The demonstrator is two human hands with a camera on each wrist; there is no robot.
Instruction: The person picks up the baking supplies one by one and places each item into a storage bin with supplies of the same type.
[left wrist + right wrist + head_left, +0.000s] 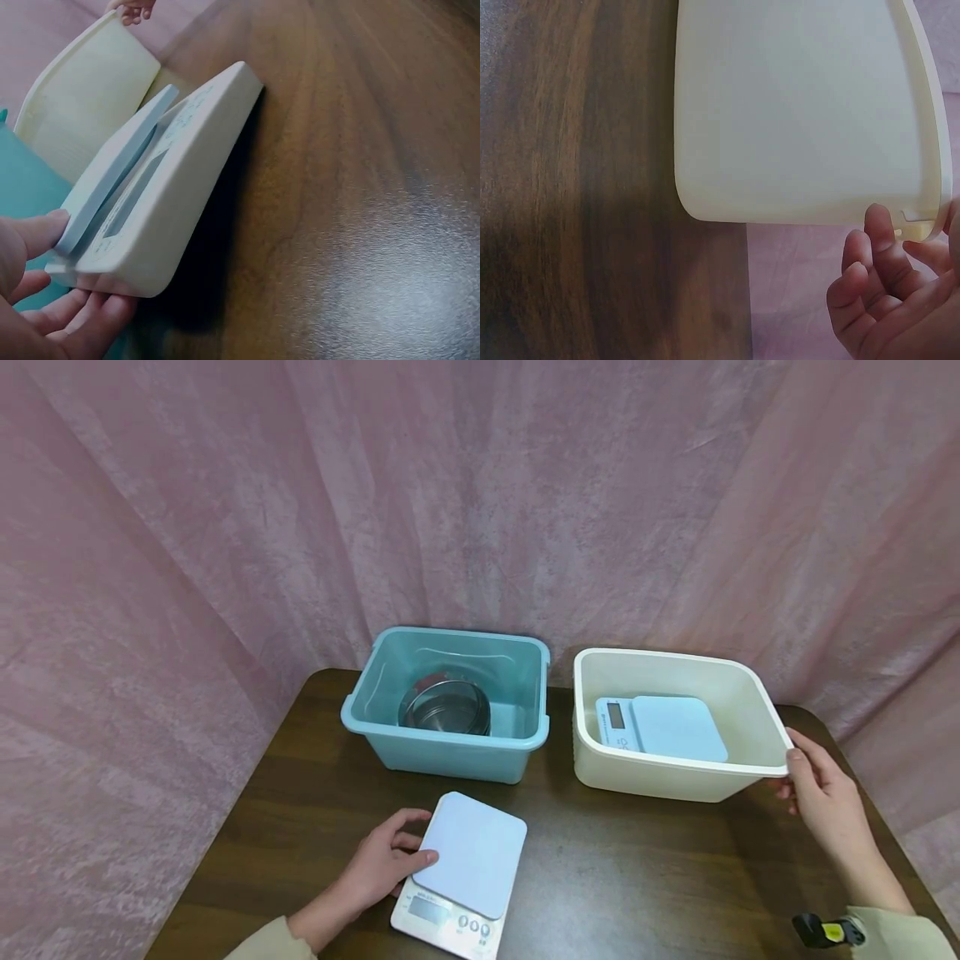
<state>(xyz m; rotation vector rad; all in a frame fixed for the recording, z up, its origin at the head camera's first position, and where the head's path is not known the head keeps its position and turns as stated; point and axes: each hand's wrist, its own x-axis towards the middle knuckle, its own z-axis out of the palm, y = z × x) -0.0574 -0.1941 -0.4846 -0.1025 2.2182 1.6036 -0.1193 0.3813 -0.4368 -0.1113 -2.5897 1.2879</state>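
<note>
My left hand (386,860) grips a white kitchen scale (472,856) by its left edge, the thumb on top and fingers beneath. In the left wrist view the scale (161,202) is tilted, with a dark shadow under it. At the right, my right hand (825,789) pinches the rim corner of a cream plastic bin (652,777). The right wrist view shows the thumb side at the rim of the bin (795,112), the other fingers curled near its outer wall. Inside that bin lies a light blue kitchen scale (678,727).
Left of the cream bin stands a blue plastic bin (450,756) with round metal, pan-like items (450,706) in it. Both bins are on a dark wooden table (637,868). A pink curtain (480,502) hangs behind the table.
</note>
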